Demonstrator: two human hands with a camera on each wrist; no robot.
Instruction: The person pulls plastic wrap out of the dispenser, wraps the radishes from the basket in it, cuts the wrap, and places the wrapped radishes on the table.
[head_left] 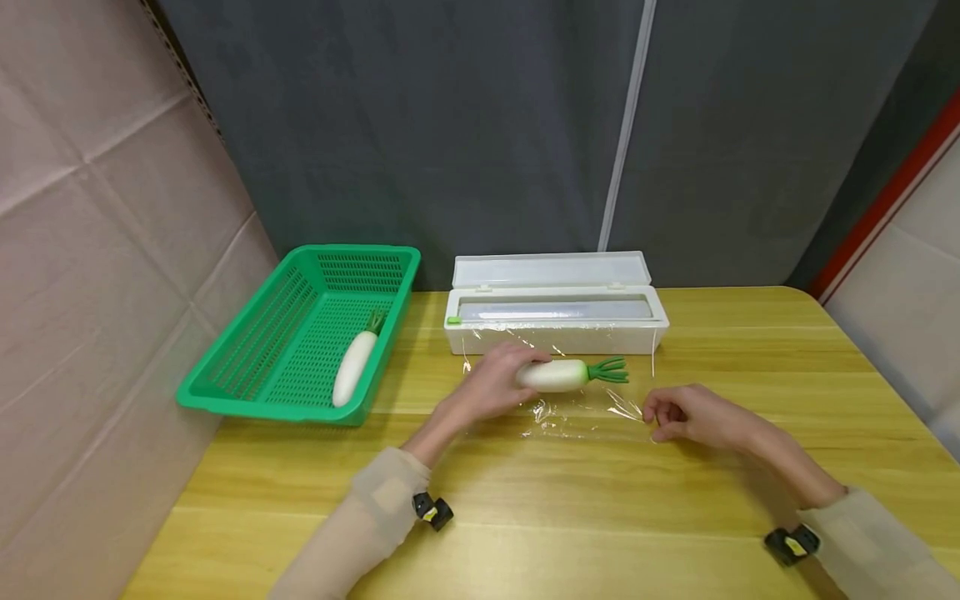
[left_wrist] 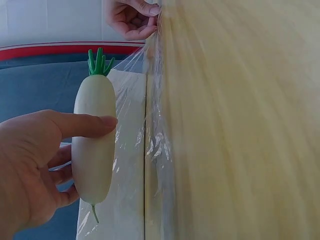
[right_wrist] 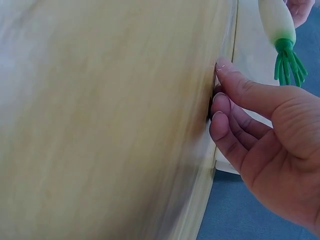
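My left hand (head_left: pixel 491 385) grips a white radish (head_left: pixel 557 377) with green stalks pointing right. In the left wrist view, the thumb lies across the radish (left_wrist: pixel 94 145) and the fingers wrap behind it. Clear cling film (head_left: pixel 577 417) stretches from the white dispenser box (head_left: pixel 555 340) toward me, beneath the radish. At the film's near right corner, my right hand (head_left: pixel 697 415) pinches the edge between thumb and curled fingers. The right wrist view shows that thumb pressed toward the index finger, with the radish's stalks (right_wrist: pixel 289 65) beyond.
A green plastic basket (head_left: pixel 273 410) stands on the left, holding a second white radish (head_left: pixel 355 367). The dispenser's lid (head_left: pixel 551 269) is raised at the back, near a dark curtain (head_left: pixel 420 125). Everything stands on a wooden table (head_left: pixel 570 533).
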